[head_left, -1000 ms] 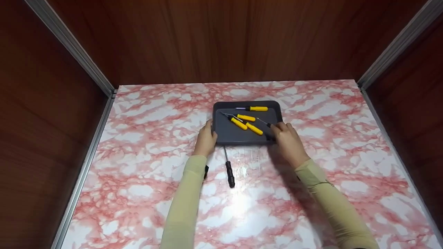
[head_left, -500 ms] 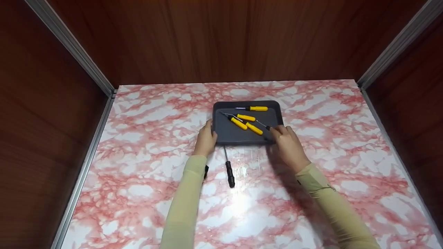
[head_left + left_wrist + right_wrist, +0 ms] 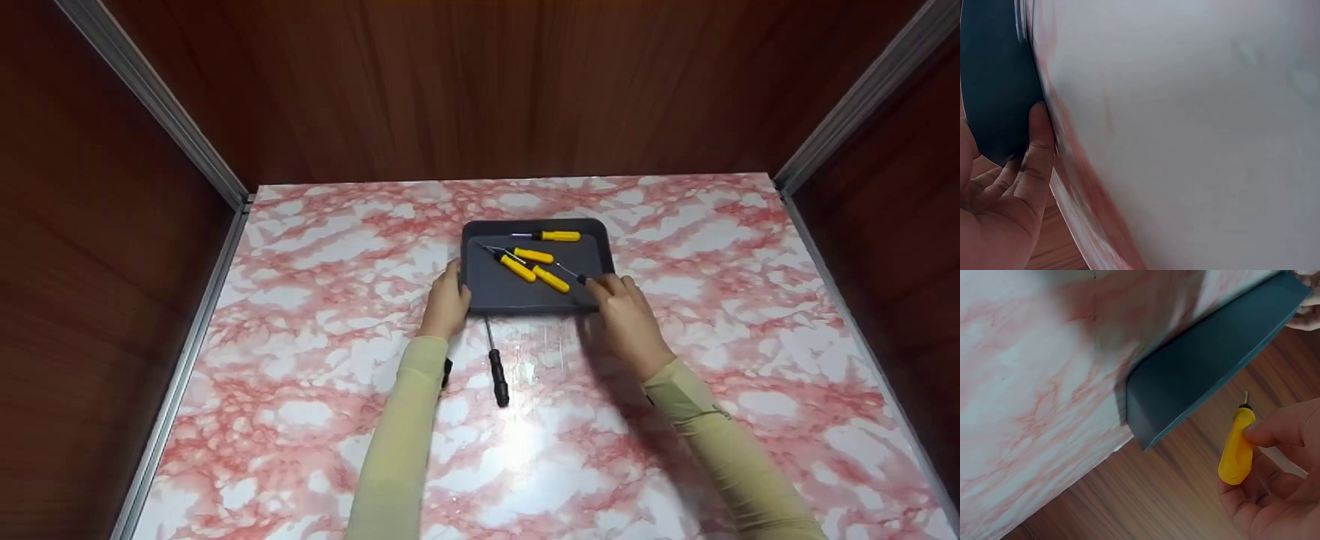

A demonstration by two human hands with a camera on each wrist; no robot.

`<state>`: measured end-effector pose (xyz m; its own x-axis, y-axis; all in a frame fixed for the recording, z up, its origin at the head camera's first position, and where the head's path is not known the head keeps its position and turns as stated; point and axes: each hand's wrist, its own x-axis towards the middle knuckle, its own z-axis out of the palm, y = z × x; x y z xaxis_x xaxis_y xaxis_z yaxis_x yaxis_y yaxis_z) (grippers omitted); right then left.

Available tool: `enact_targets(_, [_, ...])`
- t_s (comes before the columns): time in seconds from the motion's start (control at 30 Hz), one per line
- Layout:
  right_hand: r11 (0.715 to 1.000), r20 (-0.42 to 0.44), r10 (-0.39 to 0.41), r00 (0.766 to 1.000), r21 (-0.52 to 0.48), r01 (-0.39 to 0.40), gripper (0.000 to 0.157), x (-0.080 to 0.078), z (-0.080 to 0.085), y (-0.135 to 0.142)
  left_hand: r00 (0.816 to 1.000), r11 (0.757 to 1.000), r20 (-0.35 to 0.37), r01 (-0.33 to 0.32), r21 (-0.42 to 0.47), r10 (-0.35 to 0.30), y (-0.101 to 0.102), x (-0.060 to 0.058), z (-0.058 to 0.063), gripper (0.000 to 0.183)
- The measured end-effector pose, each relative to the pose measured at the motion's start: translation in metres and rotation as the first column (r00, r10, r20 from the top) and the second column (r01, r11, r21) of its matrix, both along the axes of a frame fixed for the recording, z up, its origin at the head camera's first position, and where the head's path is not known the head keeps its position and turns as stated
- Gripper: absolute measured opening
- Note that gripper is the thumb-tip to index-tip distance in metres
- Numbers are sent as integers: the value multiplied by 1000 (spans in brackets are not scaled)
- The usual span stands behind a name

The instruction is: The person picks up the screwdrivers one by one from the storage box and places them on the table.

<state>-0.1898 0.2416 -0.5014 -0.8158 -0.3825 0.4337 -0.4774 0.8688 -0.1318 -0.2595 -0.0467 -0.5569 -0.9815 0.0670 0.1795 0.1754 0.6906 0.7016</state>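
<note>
My left hand (image 3: 445, 304) holds the front left corner of a dark grey tray (image 3: 487, 296). In the left wrist view its thumb lies against the tray's outer wall (image 3: 999, 73). My right hand (image 3: 626, 315), at the tray's right side, pinches a screwdriver (image 3: 1238, 450) by its yellow handle between thumb and fingers. The head view shows its black collar and thin shaft pointing left over the tray, while the handle is hidden behind the hand. Several more yellow-handled screwdrivers lie in the tray, one along the back wall (image 3: 561, 235) and the others (image 3: 551, 279) grouped near the middle.
A longer black-handled screwdriver (image 3: 499, 379) lies on the red-and-white marbled table (image 3: 315, 420) in front of the tray, its shaft tip at the tray's front edge. Dark wood-look panels (image 3: 517, 90) stand at the back and both sides, with metal rails (image 3: 172, 135) at the corners.
My right hand has shifted slightly toward the table's front with its screwdriver, mostly in the first half second. The left hand, the tray and the other screwdrivers have not moved.
</note>
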Motion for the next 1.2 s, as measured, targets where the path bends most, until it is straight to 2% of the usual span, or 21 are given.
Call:
enact_targets(0.13, [1000,8,-1,1000,7,1,50,3,1,-2,1000,1000,-5,-1,-10,1,0,0,0,49])
enact_targets(0.43, [1000,-13,24,1000,-11,-25,35,9,1,-10,1000,1000,2,2,-5,-2,0,0,-1,50])
enact_targets(0.67, [999,-9,35,999,3,-35,36,14,-1,-15,1000,1000,8,2,-4,-2,-1,-1,-2,50])
enact_targets(0.9, [999,23,35,999,-36,-35,39,19,1,-16,1000,1000,18,-5,-10,5,0,-1,0,49])
enact_targets(1.2, [998,-11,54,998,-27,-54,39,23,-1,-18,999,1000,36,-5,-5,5,0,-1,1,50])
